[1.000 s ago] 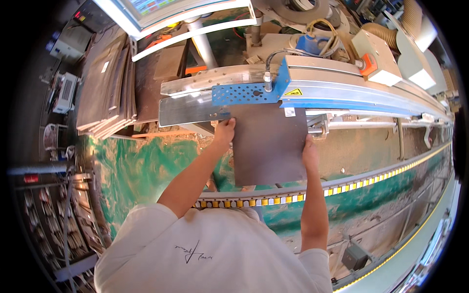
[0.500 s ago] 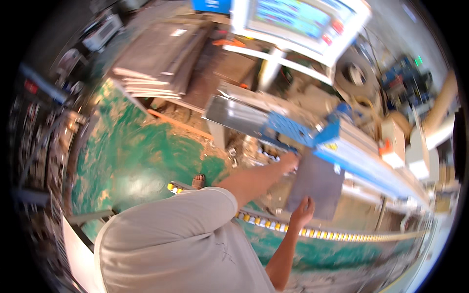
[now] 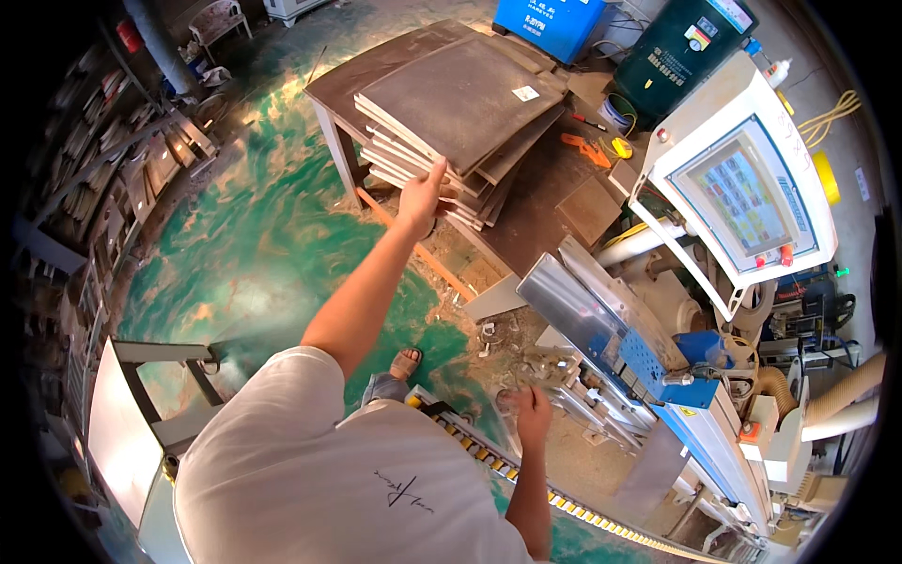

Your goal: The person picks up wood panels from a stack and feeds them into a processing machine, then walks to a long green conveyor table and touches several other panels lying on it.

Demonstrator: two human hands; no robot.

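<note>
Left hand (image 3: pixel 420 199) at the brown panel stack (image 3: pixel 451 94) — its uneven layering offers purchase, grip unconfirmed; right hand (image 3: pixel 533 415) — empty, loosely curled.

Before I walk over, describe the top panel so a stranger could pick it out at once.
Start at the brown table, which bears an uneven stack of panels. The dark top panel has its near corner by the person's left hand. Unlike the panels beneath, it shows nearly its whole face, with a white label near its right corner.
</note>
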